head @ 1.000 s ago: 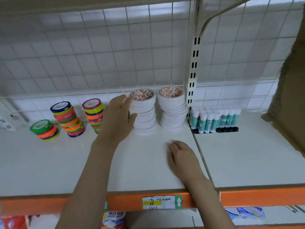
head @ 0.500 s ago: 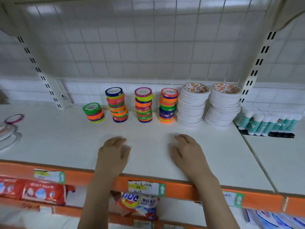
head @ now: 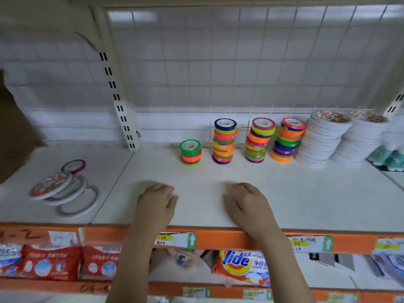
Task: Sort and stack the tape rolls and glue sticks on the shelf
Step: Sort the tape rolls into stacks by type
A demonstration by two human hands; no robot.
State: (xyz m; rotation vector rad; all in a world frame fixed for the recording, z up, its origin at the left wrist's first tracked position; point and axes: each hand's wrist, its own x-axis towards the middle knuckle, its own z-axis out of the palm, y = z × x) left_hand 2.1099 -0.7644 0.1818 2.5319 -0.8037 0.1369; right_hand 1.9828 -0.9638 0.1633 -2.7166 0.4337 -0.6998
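The glue sticks (head: 388,159) are blurred and cut off at the far right; the left hand (head: 155,204) and right hand (head: 248,204) are laid palm-down, fingers loosely curled, holding nothing, near the shelf (head: 306,197) edge; tape rolls (head: 225,141) are stacked far behind.

Head-worn wide-angle view, facing a shop shelf and tilted down.

The single camera looks straight at the white-tiled, wire-gridded back wall (head: 218,62) and down onto the white shelf board (head: 284,193), close enough that both forearms enter from the bottom edge, with the left hand (head: 156,202) and right hand (head: 248,204) low in the middle. The stacks of bright coloured tape rolls (head: 225,141) stand at the far edge of the board, right of centre. The orange front rail (head: 218,237) crosses the lower part, with a lower shelf glimpsed beneath. Straight lines bow toward the edges, and the far sides are blurred.
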